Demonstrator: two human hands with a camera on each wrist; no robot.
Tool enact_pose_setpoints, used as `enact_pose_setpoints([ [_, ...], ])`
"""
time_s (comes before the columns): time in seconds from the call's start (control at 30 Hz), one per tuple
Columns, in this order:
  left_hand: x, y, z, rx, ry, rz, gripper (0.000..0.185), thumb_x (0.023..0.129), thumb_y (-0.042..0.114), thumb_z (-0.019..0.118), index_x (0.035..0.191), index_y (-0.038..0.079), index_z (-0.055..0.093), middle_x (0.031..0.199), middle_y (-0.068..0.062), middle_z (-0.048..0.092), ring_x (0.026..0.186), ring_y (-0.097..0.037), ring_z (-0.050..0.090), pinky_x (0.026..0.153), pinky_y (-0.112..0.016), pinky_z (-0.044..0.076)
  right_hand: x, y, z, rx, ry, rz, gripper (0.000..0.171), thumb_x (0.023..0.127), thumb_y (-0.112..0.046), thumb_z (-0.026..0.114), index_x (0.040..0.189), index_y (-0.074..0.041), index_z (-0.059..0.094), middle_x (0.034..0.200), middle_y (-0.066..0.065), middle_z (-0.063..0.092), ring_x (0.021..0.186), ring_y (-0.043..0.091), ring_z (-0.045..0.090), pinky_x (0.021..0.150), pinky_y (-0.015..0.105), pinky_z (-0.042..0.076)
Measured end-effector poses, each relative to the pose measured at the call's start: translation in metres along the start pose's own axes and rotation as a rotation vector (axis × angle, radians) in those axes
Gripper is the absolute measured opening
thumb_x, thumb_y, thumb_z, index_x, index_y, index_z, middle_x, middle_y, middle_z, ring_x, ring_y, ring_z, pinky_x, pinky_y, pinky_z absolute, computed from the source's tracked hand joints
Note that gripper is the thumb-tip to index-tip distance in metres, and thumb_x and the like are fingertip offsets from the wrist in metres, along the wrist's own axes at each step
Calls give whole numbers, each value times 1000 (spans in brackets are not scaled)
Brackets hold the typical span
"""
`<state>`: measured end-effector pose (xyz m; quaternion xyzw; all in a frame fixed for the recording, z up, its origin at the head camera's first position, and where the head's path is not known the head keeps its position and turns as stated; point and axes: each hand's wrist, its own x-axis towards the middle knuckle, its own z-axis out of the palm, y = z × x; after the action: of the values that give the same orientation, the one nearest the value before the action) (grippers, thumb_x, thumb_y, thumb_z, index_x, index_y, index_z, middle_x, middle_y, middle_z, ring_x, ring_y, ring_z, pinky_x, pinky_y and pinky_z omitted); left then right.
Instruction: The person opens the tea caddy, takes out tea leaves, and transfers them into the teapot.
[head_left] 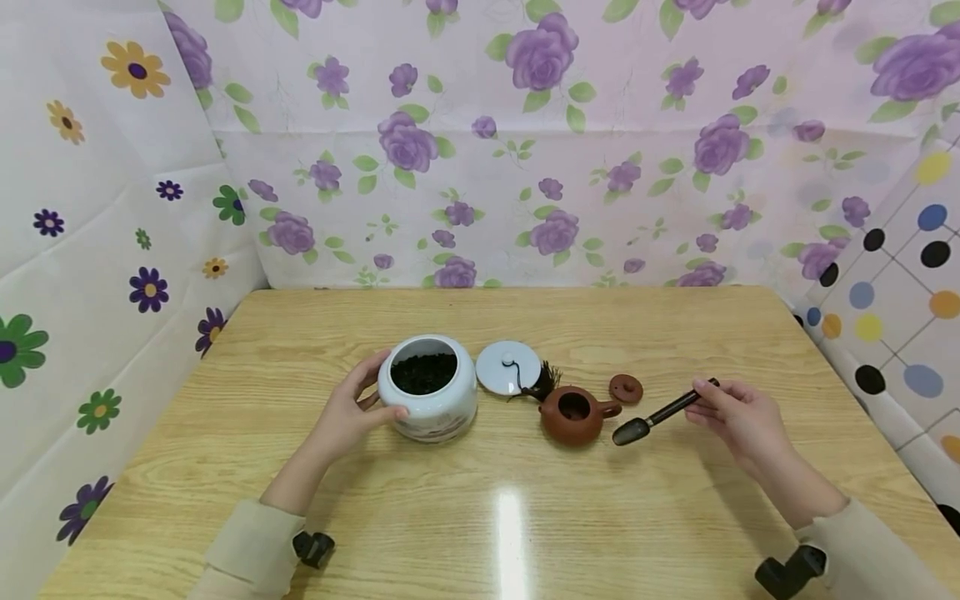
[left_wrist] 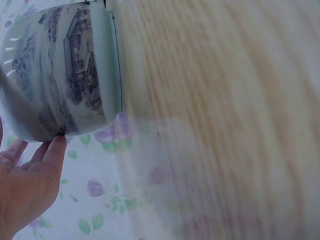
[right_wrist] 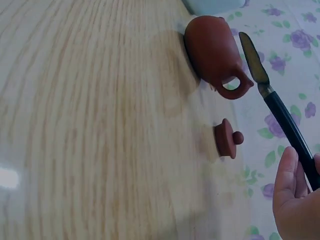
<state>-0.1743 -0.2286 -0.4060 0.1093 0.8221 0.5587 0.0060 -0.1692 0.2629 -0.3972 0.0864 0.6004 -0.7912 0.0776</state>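
Observation:
A white porcelain jar [head_left: 438, 416] with a grey landscape print holds dark tea leaves [head_left: 424, 373]. My left hand [head_left: 358, 410] grips its left side, thumb toward the front and fingers behind; in the left wrist view the fingertips [left_wrist: 56, 145] touch the wall. Between thumb and fingers, my right hand [head_left: 744, 417] holds a black-handled tea scoop [head_left: 670, 408], its bowl pointing left, above the table by the teapot's handle. The reddish-brown clay teapot [head_left: 573, 429] stands uncovered between the hands, its mouth facing up. Behind the scoop lies the small teapot lid [head_left: 626, 388].
The jar's pale round lid [head_left: 510, 379] lies right of the jar, with a dark tassel [head_left: 542, 383] reaching toward the teapot. A wooden table [head_left: 420, 533] carries everything. Flowered sheets [head_left: 480, 208] hang behind it and along the sides.

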Motion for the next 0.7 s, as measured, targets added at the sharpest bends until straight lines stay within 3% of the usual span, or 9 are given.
enact_pose_setpoints([
  [0.3,1,-2,0,8,-3,-3,82,74,16,76,143,16,31,142,-11,38,131,-28,36,105,-41,36,6,9,-13,-125,-32,15,5,88,-18,62,87,-14,60,78,-4,68,72,12,68,71,25,57],
  [0.7,1,-1,0,14,-3,1,82,75,15,75,143,15,31,142,-12,38,130,-28,37,105,-41,36,18,20,-24,-248,-79,103,5,90,-18,59,86,-15,60,82,-7,65,73,9,66,72,24,57],
])
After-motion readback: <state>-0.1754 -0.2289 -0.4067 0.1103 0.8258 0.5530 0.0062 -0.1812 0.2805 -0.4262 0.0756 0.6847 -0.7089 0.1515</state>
